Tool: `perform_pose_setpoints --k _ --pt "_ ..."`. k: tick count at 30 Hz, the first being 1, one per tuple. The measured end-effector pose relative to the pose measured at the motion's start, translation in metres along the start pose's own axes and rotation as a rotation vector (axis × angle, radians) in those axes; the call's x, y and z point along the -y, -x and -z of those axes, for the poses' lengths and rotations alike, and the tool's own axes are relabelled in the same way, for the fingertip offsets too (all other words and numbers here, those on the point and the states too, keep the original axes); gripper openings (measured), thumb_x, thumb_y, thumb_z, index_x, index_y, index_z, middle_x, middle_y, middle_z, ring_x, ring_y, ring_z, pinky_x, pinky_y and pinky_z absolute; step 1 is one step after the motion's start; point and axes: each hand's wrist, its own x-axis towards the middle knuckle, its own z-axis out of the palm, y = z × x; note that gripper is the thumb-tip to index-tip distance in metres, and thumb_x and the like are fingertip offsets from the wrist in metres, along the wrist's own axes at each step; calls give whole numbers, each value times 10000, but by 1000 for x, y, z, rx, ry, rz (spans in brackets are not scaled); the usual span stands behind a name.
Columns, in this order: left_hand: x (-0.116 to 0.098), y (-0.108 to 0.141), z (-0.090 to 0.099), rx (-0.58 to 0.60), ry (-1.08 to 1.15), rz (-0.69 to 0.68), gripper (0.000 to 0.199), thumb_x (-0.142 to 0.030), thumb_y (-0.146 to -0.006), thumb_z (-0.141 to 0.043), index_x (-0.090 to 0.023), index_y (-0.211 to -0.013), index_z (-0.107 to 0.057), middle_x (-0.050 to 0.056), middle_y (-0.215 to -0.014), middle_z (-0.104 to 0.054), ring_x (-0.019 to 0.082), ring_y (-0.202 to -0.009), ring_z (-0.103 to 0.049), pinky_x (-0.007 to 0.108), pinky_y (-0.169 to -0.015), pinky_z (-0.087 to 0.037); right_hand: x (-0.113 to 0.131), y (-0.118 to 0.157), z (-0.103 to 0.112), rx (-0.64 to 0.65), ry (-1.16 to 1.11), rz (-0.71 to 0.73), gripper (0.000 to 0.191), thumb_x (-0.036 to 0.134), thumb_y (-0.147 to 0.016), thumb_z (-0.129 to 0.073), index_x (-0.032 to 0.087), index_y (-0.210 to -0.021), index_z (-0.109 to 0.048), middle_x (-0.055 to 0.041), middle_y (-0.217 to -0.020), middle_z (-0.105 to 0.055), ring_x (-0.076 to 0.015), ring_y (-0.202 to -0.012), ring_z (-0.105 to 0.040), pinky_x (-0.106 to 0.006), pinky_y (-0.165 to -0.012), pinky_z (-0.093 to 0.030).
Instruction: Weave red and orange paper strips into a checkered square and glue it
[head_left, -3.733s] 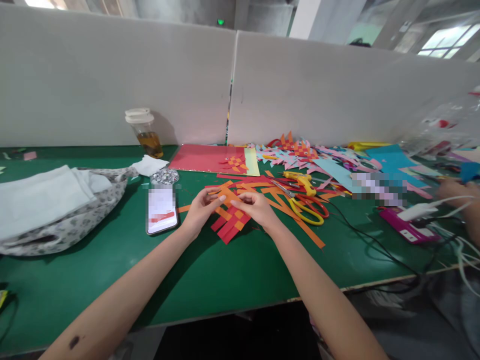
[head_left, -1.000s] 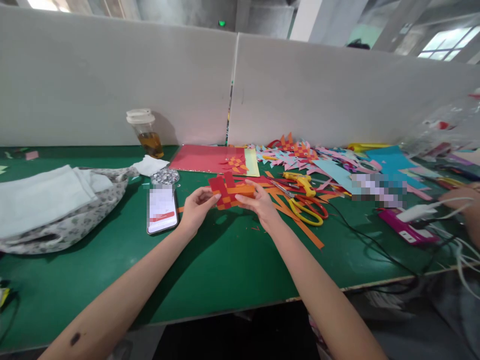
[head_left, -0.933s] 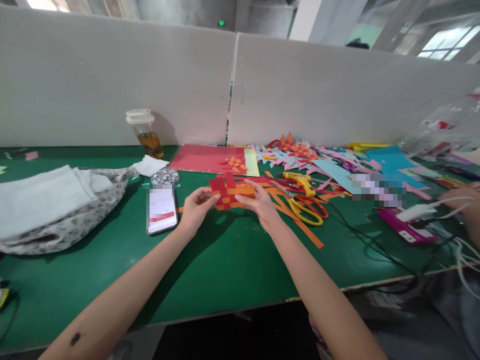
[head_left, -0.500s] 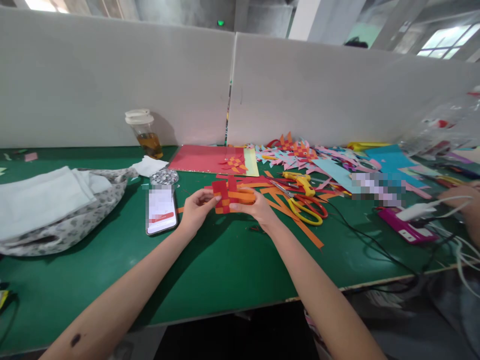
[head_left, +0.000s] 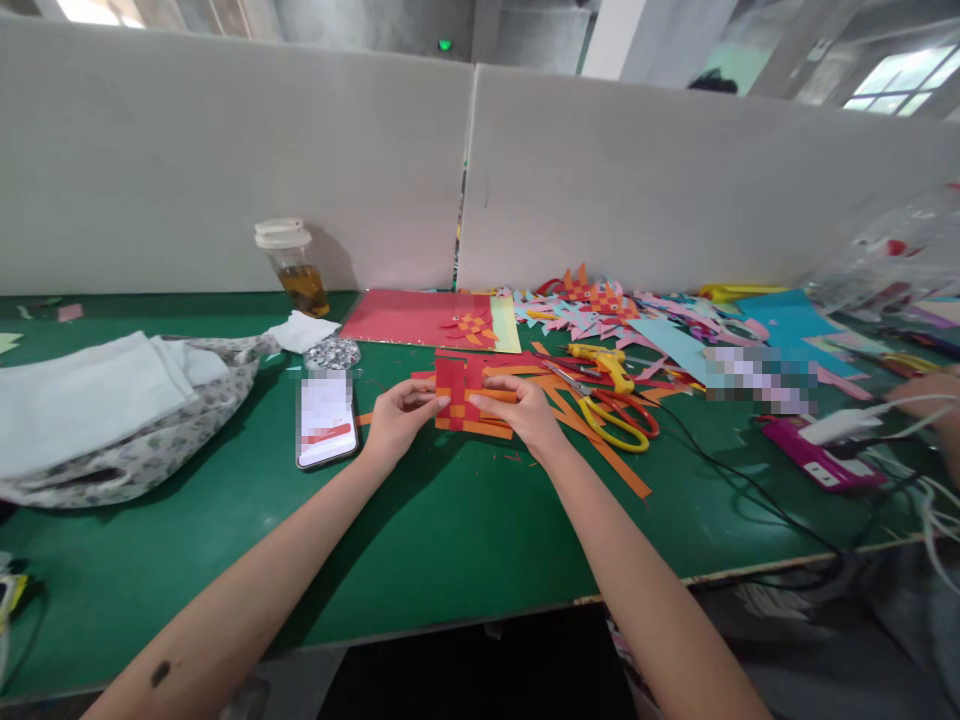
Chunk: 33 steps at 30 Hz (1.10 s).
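Observation:
A woven piece of red and orange paper strips (head_left: 456, 398) is held above the green table (head_left: 360, 560). My left hand (head_left: 405, 415) pinches its left edge between thumb and fingers. On its right side, my right hand (head_left: 517, 408) grips the orange strips, thumb in front. Red and orange loose strips (head_left: 619, 468) lie behind and to the right. Scissors with yellow and orange handles (head_left: 615, 425) rest near my right hand. Behind the piece, a woven paper fish (head_left: 472, 326) lies on a red sheet (head_left: 405, 315).
Left of my hands are a phone (head_left: 327, 420), a cloth bag (head_left: 180, 440) and a cup of tea (head_left: 296, 270). To the right are a yellow glue gun (head_left: 611, 362), colored paper scraps, a magenta power strip (head_left: 817, 455) with cables, and another person's hand (head_left: 926, 395).
The woven piece has turned and shifted slightly right, and its orange strips now show spread apart at the right. My right hand has changed its hold on them.

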Motion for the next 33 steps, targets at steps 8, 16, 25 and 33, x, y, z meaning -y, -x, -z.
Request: perform_pose_setpoints --k 8,16,25,33 --pt "2 -1 1 -16 -98 -75 294 -423 -668 -684 -160 -801 -680 39 -753 -697 164 -720 -639 258 -673 -493 -6 -4 1 19 12 -10 345 360 -498 -776 161 -758 -666 -54 -808 -681 -208 -777 -638 -365 -750 -503" --pt "-9 -2 2 -77 34 -62 271 -446 -769 -576 -178 -809 -582 28 -789 -685 152 -721 -647 267 -687 -493 -5 -3 -1 -21 80 -33 340 361 -485 -776 158 -728 -651 -44 -772 -662 -216 -762 -627 -361 -729 -494" --pt "0 -5 3 -26 116 -90 381 -184 -627 -675 -186 -982 -536 66 -991 -656 178 -843 -634 290 -730 -481 -11 -6 0 -58 38 21 375 401 -511 -769 159 -770 -649 -54 -773 -676 -211 -749 -638 -338 -696 -505" --pt "10 -3 0 85 -25 -181 466 -151 -667 -654 -206 -1106 -508 89 -1086 -617 207 -982 -595 333 -812 -475 -16 -9 1 -137 9 38 375 412 -498 -774 167 -753 -649 -49 -753 -680 -213 -736 -644 -339 -692 -512"
